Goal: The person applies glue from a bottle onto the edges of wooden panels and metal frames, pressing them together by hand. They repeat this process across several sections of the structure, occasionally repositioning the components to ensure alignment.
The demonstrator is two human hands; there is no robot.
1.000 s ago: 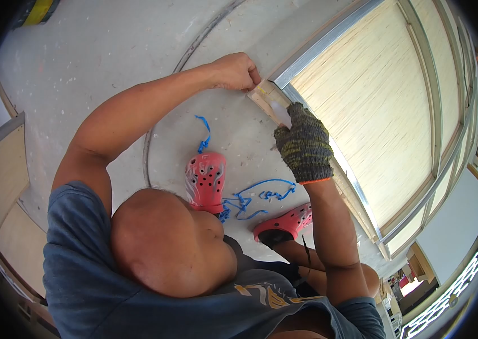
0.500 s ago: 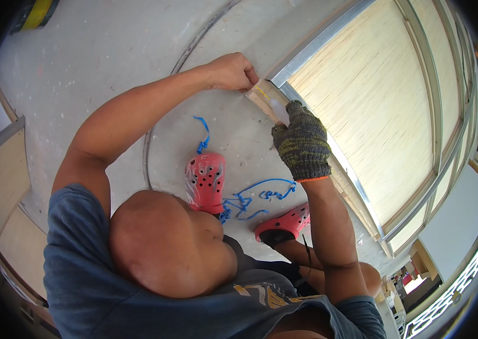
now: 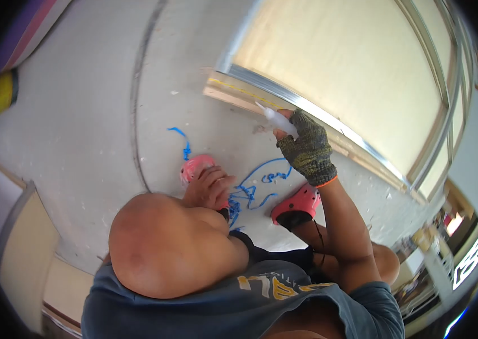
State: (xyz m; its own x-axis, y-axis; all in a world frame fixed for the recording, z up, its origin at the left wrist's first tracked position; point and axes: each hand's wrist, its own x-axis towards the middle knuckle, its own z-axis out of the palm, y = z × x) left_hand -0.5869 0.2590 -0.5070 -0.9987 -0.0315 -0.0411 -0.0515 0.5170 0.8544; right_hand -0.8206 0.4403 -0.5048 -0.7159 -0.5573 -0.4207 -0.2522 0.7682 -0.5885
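My right hand (image 3: 306, 144), in a dark fingerless knit glove with an orange cuff, is closed around a translucent white squeeze bottle (image 3: 282, 121) with a narrow nozzle. The nozzle points up and left, close to a wooden strip (image 3: 233, 97) along the metal-edged panel (image 3: 335, 62). A thin yellow line (image 3: 239, 89) runs along that strip. My bare left hand (image 3: 209, 186) is low over the pink clog (image 3: 195, 165) on my left foot, beside my knee. Its fingers are loosely apart and slightly blurred, with nothing visible in them.
Tangled blue strapping (image 3: 243, 195) lies on the concrete floor (image 3: 92, 124) between my feet, with another blue piece (image 3: 181, 140) farther out. A second pink clog (image 3: 298, 206) is on my right foot. A black-and-yellow object (image 3: 3, 96) is at upper left. Boards (image 3: 29, 243) stand at left.
My left hand has left the end of the wooden strip and dropped back to my left foot. My right hand still holds the bottle. The view has shifted.
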